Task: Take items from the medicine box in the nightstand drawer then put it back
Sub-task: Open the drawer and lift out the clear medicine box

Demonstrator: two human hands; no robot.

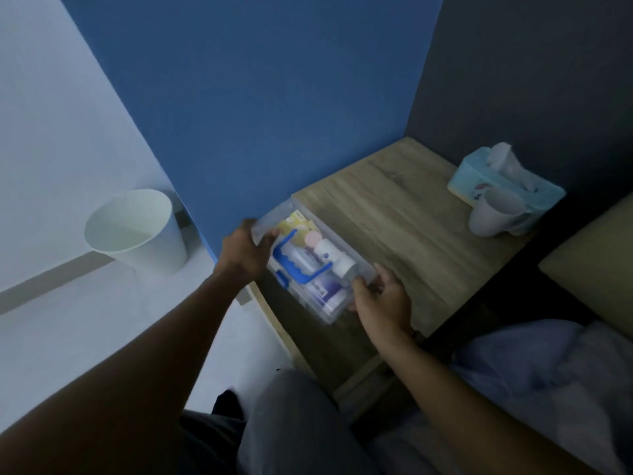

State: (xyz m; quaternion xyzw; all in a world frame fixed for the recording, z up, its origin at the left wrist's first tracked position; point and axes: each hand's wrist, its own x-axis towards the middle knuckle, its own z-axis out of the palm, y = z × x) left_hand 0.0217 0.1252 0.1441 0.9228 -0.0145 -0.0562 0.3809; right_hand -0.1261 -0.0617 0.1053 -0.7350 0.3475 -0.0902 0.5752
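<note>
The medicine box (329,313) is a clear plastic case with a blue handle (294,265) and a blue latch. It sits at the front left edge of the wooden nightstand top (404,221). Through its lid I see several bottles and packets, among them a white bottle (334,257) and a yellow packet (294,223). My left hand (245,250) grips the box's far left end. At the near right end, my right hand (382,299) holds the box. The drawer below is mostly hidden by the box and my arms.
A light blue tissue box (479,181) with a grey cup (493,214) leaning on it stands at the nightstand's back right. A white waste bin (137,231) sits on the floor to the left. Blue wall behind; bed and pillow (596,262) to the right.
</note>
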